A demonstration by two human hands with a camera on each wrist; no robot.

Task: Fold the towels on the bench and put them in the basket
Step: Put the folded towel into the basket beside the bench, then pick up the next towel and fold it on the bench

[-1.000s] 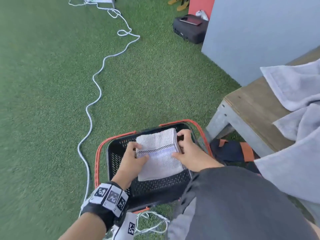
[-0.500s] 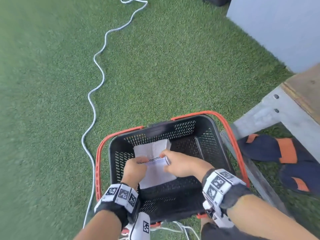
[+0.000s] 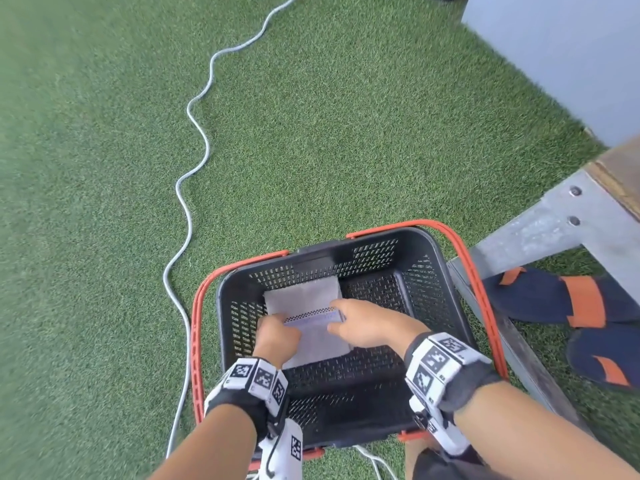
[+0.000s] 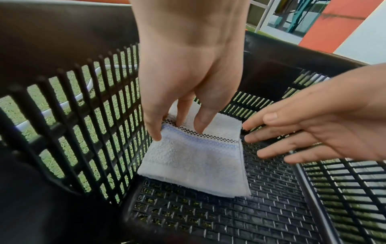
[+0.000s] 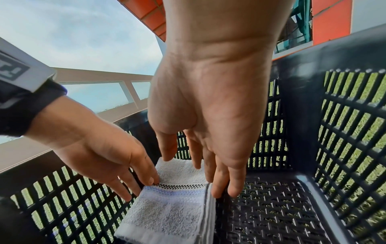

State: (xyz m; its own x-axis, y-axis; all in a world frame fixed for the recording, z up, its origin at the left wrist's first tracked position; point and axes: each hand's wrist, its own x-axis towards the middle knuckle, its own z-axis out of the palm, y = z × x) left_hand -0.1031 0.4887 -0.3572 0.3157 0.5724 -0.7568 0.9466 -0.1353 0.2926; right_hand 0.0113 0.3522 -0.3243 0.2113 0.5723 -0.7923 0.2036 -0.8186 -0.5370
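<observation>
A folded white towel (image 3: 300, 296) with a blue and checkered band lies flat on the floor of the black basket (image 3: 428, 244), against its left wall. My left hand (image 3: 277, 336) reaches down with straight fingers, which touch the towel (image 4: 198, 162) at its left edge and band. My right hand (image 3: 349, 323) hovers at the towel's right edge, fingers spread and straight, holding nothing. The right wrist view shows the towel (image 5: 167, 213) between the left hand (image 5: 135, 186) and the right hand (image 5: 211, 181). The rest of the basket floor (image 5: 271, 214) is bare.
The basket with orange handles stands on green artificial grass. The bench (image 3: 554, 220), with a metal leg and wooden top, is at the right, with dark and orange slippers (image 3: 554, 299) under it. A white cable (image 3: 194, 133) snakes over the grass to the left.
Both hands carried the towel down from the basket's rim to its floor. The right hand's fingers have let go and spread. My view has tilted down, away from the bench towels.
</observation>
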